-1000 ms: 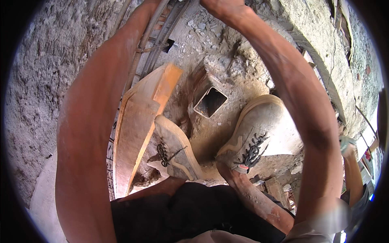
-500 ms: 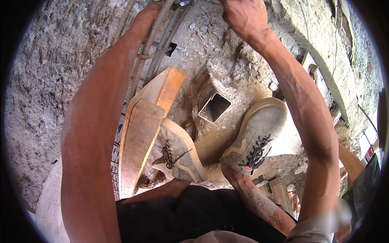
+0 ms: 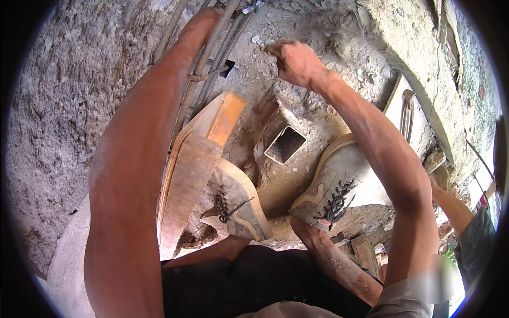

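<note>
My left hand (image 3: 205,20) is at the top, right by a bundle of upright rusty rebars (image 3: 204,58). One bar passes in front of it, and its fingers are mostly hidden, so its grip is unclear. My right hand (image 3: 298,62) hovers over rubble-strewn ground (image 3: 254,58), its fingers curled closed. A small brownish tip pokes out on its left side; whether that is a finger or a held thing I cannot make out. Just below this hand, a square hollow metal tube (image 3: 286,144) sticks up out of rough concrete.
A wooden board (image 3: 193,159) leans left of my left shoe (image 3: 236,199); my right shoe (image 3: 334,183) rests beside the tube. Rough concrete walls (image 3: 58,132) rise on both sides. Another person's arm (image 3: 450,209) shows at the right edge.
My right hand has come nearer and a little to the left, away from the top edge. My left hand stays by the rebars, with only a slight shift of the view.
</note>
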Demonstrator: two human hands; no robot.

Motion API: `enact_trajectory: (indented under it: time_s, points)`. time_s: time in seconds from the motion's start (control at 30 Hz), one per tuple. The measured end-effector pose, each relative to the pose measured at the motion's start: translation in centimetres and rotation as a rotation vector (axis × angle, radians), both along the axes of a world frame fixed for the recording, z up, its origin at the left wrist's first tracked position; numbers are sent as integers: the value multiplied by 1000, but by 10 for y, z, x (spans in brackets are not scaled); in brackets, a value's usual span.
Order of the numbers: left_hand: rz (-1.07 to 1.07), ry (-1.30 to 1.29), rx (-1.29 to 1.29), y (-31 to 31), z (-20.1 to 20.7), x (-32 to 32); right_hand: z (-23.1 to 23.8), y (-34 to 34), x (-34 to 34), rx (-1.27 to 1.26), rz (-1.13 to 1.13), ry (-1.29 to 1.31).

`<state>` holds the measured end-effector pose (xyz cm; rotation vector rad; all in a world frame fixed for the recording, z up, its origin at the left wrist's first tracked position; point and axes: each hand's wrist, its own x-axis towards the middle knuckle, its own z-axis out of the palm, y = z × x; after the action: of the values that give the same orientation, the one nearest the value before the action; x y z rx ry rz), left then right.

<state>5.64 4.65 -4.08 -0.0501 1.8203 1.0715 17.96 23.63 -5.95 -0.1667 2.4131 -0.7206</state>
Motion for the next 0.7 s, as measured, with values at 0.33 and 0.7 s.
enact_trajectory:
  time_s: [0.33, 0.7]
  points:
    - [-42, 80, 280, -12, 5, 5, -80, -44, -41, -415, -526, 253]
    - [132, 58, -87, 19, -24, -8, -39, -45, -19, -149, -482, 166]
